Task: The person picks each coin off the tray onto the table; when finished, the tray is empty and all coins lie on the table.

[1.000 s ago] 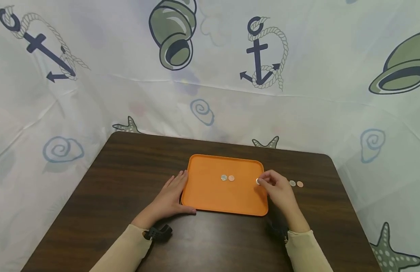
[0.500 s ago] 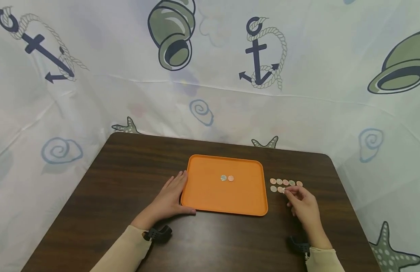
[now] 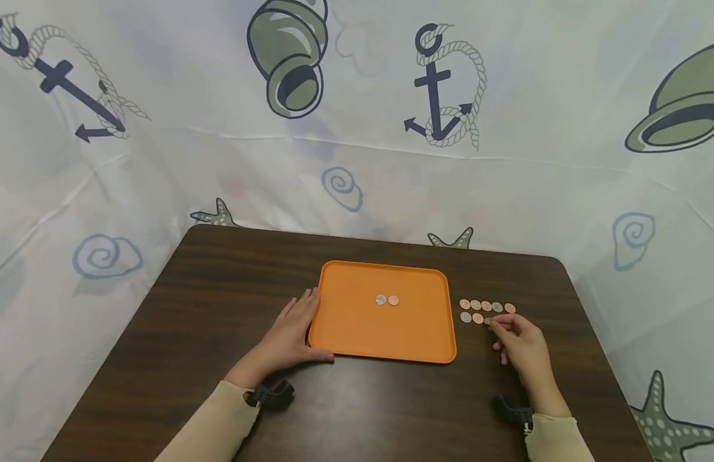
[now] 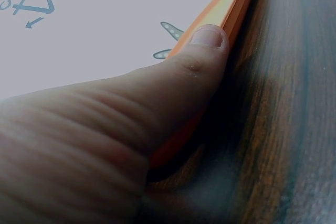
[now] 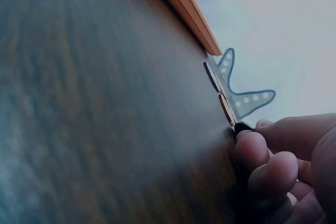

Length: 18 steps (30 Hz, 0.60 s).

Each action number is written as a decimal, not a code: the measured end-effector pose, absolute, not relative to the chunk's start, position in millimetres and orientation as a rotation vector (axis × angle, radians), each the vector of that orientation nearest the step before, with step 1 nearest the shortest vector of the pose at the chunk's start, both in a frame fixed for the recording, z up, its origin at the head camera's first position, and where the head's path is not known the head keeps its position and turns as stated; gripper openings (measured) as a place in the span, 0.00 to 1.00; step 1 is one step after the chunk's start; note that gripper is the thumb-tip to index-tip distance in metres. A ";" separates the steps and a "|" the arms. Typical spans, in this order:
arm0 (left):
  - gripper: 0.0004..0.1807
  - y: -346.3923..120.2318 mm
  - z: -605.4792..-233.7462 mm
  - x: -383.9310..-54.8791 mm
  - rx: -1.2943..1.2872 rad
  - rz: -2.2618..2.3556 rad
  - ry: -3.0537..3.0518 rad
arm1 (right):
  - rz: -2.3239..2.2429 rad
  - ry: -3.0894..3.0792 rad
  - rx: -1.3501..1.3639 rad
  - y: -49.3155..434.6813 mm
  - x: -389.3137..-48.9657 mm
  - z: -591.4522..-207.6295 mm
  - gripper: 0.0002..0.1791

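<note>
My right hand (image 3: 524, 346) pinches a silvery coin (image 5: 243, 127) between thumb and fingers, at the right end of the nearer row of coins on the table. That row also has a silvery coin (image 3: 466, 317) and a copper coin (image 3: 478, 318). Behind it lies a row of several coins (image 3: 486, 307), copper and silvery by turns. Fingers straight, my left hand (image 3: 287, 330) rests against the left edge of an orange tray (image 3: 385, 333), its thumb (image 4: 205, 51) along the near rim. Two coins lie side by side in the tray, one silvery (image 3: 381, 299), one copper (image 3: 394, 300).
A dark wood-grain table (image 3: 229, 276) bears everything. Behind and beside it hangs a pale curtain (image 3: 218, 167) printed with anchors, shells and starfish. The tray's right edge stands just left of the coin rows.
From above the tray's right edge, my right hand has moved right to the nearer row with a coin, and it stays there in the latest frames. My left hand has kept its place.
</note>
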<state>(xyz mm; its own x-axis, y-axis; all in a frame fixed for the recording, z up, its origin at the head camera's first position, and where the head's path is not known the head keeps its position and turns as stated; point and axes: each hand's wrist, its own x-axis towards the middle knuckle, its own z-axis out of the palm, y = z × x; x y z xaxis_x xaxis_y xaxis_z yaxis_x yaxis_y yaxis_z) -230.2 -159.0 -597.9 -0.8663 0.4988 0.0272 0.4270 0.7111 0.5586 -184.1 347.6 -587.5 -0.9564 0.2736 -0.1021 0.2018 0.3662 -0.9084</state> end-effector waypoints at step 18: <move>0.79 -157.5 -596.4 -231.2 0.744 0.862 2.778 | 1.570 -2.614 -0.461 351.2 -187.2 -589.0 0.17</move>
<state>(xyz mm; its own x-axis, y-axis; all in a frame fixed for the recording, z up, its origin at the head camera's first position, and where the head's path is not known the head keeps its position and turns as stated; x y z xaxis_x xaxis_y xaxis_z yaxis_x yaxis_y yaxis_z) -231.2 -157.5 -596.4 -0.8679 0.4965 0.0131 0.4168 0.7136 0.5631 -187.2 351.2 -589.0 -0.9537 0.2824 -0.1032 0.2237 0.4372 -0.8711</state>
